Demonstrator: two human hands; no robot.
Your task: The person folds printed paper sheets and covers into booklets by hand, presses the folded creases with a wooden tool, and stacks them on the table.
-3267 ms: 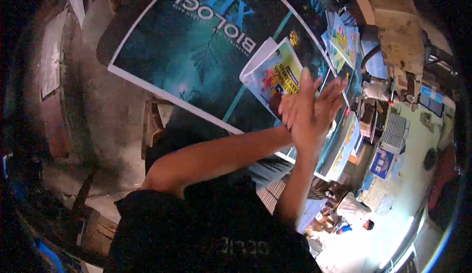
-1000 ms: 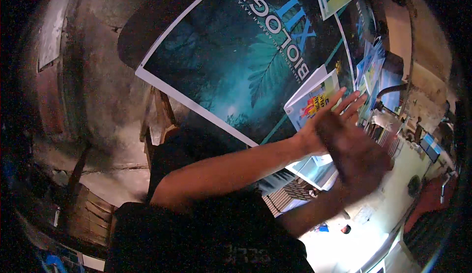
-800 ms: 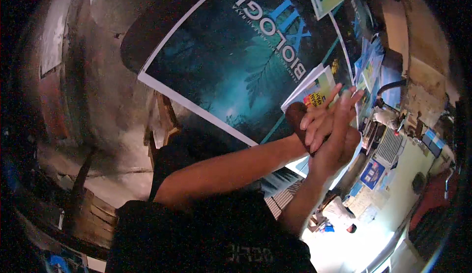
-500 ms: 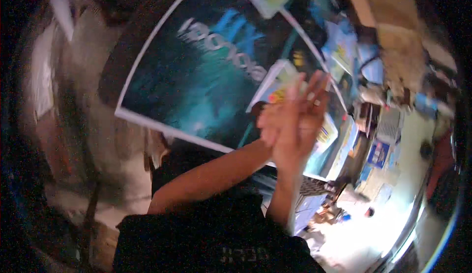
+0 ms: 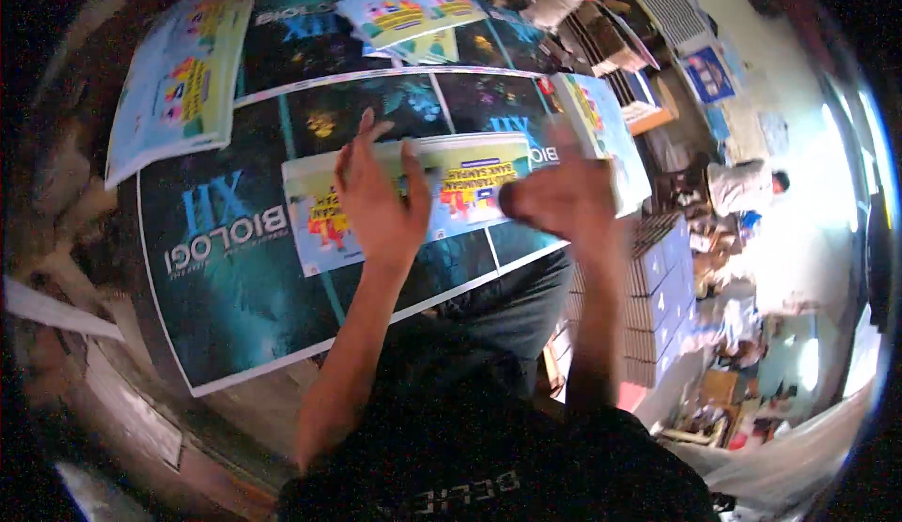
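A strip of printed sheet [image 5: 465, 204], light blue and yellow-green with colourful cartoon pictures, lies across a large dark teal cover print [image 5: 235, 325]. Over the left part of that strip is my left hand [image 5: 381, 207], its fingers spread and nothing held in them. My right hand [image 5: 568, 193] is at the strip's right end, blurred by motion with its fingers curled. A dark, rounded thing [image 5: 513, 200] shows at its thumb side; its kind is not clear.
Similar colourful sheets lie in a stack [image 5: 178, 90] at left, a loose pile [image 5: 409, 15] at the back and another stack [image 5: 606, 137] at right. Stacked blue-covered books [image 5: 658, 278] stand beside my right arm. A person [image 5: 738, 186] is farther off at right.
My hands, pressed together half a second ago, are now apart, left over the strip and right at its end. The view has turned, showing more of the table.
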